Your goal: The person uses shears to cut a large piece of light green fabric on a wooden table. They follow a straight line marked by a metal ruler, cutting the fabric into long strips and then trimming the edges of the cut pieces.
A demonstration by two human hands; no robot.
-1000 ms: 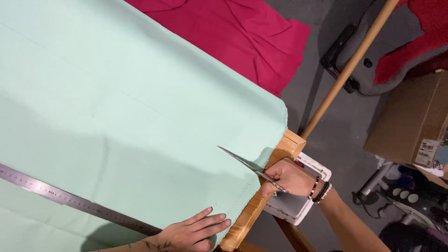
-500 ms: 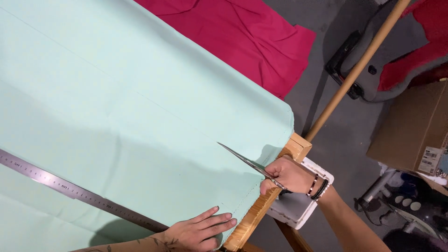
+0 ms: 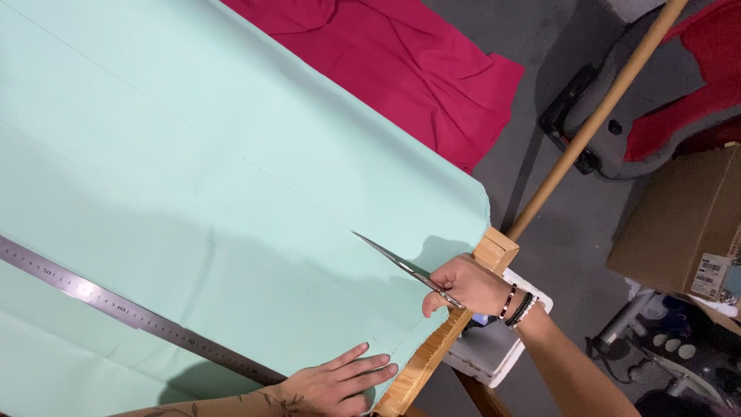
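Note:
A large sheet of mint green fabric [image 3: 201, 193] covers the wooden table [image 3: 432, 351]. My right hand [image 3: 463, 284] grips a pair of scissors [image 3: 397, 262] at the table's right edge, the blades pointing up-left over the cloth. My left hand [image 3: 336, 382] lies flat on the fabric near the bottom edge, fingers spread, close to the end of a long steel ruler [image 3: 131, 316] that runs diagonally across the cloth.
Crimson fabric [image 3: 401, 69] lies beyond the green sheet. A long wooden pole [image 3: 594, 123] leans from the table corner. A cardboard box [image 3: 687, 224] stands at the right, a white box [image 3: 494, 351] sits under the table edge, and a grey chair with red cloth [image 3: 679, 77] is behind.
The view has shifted slightly. My right hand with the scissors has moved a little down and left along the table edge; my left hand stays flat on the fabric.

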